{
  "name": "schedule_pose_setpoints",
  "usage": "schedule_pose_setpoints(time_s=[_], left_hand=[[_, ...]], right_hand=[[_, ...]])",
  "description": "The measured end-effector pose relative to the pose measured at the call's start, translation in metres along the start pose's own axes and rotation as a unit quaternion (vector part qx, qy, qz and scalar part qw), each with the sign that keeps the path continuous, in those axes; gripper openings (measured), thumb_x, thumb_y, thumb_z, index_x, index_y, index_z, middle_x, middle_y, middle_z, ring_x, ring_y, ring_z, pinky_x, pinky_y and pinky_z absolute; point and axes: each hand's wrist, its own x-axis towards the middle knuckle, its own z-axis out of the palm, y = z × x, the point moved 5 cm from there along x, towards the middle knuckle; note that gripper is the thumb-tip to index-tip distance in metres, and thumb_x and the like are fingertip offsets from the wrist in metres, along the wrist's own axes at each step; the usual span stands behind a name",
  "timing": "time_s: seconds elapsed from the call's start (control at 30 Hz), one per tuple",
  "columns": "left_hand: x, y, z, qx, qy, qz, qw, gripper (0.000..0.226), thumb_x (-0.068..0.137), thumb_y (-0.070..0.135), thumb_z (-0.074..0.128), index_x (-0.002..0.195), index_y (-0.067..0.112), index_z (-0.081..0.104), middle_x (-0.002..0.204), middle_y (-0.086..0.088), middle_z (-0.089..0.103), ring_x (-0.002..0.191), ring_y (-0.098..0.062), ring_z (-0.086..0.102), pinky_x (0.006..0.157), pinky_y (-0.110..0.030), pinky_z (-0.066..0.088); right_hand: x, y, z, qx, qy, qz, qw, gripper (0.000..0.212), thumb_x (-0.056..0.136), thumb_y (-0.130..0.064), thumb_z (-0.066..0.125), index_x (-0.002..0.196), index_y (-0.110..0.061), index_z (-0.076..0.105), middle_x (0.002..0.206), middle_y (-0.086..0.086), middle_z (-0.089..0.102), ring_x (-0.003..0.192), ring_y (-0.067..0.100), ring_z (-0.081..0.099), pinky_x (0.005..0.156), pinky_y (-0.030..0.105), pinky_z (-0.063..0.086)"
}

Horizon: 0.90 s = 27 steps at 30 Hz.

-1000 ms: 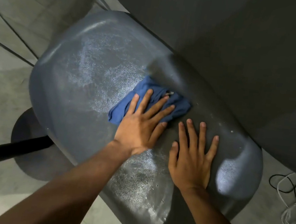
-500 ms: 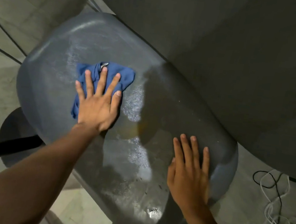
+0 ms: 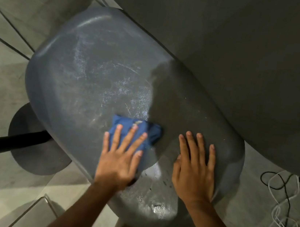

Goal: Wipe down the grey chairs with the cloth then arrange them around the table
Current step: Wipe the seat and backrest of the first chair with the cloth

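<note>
Blue cloth (image 3: 135, 132) is pressed flat on the near part of the grey chair (image 3: 92, 79) seat by the left hand (image 3: 120, 157), fingers straight, so it can be wiped. The right hand (image 3: 195, 169), spread and empty, is laid beside it, probably to steady the seat.

Tiled floor (image 3: 0, 82) carries grey chair (image 3: 85, 78) and tangled cables (image 3: 282, 203).

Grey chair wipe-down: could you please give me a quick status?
Left hand flat, pressing blue cloth on grey chair seat. Right hand flat on seat, bracing. Table overhangs seat's far edge; cables on floor.
</note>
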Motion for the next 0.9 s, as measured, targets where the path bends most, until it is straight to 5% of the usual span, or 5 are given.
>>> schedule_pose_setpoints(time_s=[0.23,0.47,0.63,0.77,0.9], left_hand=[[0.083,-0.044,-0.039,-0.055,0.069,-0.215,0.973,0.059,0.106,0.052,0.008,0.163,0.038,0.000,0.172,0.004,-0.008,0.156,-0.035,-0.015,0.124,-0.062,-0.007],[0.122,0.061,-0.033,-0.036,0.072,-0.029,0.996,0.056,0.108,0.049,0.020,0.162,0.036,0.020,0.172,0.005,0.011,0.158,-0.036,-0.002,0.125,-0.062,0.000],[0.070,0.025,-0.025,0.040,0.022,0.105,0.993,0.054,0.109,0.044,0.023,0.162,0.035,0.020,0.172,0.006,0.012,0.159,-0.030,-0.001,0.125,-0.060,0.012],[0.070,-0.052,-0.041,0.057,0.035,0.011,0.998,0.056,0.107,0.045,0.020,0.163,0.036,0.017,0.171,0.006,0.011,0.159,-0.030,0.003,0.123,-0.063,0.014],[0.126,-0.064,-0.065,0.012,0.072,-0.104,0.992,0.059,0.107,0.049,0.015,0.164,0.034,0.011,0.172,0.005,-0.001,0.157,-0.034,-0.008,0.124,-0.062,-0.003]], right_hand=[[-0.001,0.000,0.003,-0.016,-0.001,-0.003,1.000,0.062,0.095,-0.027,0.038,0.156,-0.016,0.038,0.164,0.006,0.031,0.155,0.029,0.020,0.122,0.059,0.018],[-0.001,0.000,0.004,-0.018,0.001,-0.006,1.000,0.066,0.091,-0.027,0.043,0.156,-0.015,0.038,0.164,0.007,0.032,0.154,0.030,0.021,0.122,0.059,0.019],[-0.001,0.001,0.004,-0.025,-0.011,-0.006,1.000,0.064,0.093,-0.031,0.037,0.156,-0.015,0.038,0.163,0.009,0.032,0.154,0.031,0.022,0.122,0.059,0.018],[0.001,0.000,0.004,-0.012,0.000,0.002,1.000,0.060,0.095,-0.030,0.036,0.153,-0.015,0.043,0.162,0.008,0.034,0.153,0.030,0.025,0.122,0.059,0.019],[0.001,-0.001,0.007,-0.021,-0.005,0.005,1.000,0.062,0.094,-0.032,0.039,0.154,-0.017,0.041,0.163,0.007,0.033,0.153,0.030,0.024,0.122,0.059,0.018]])
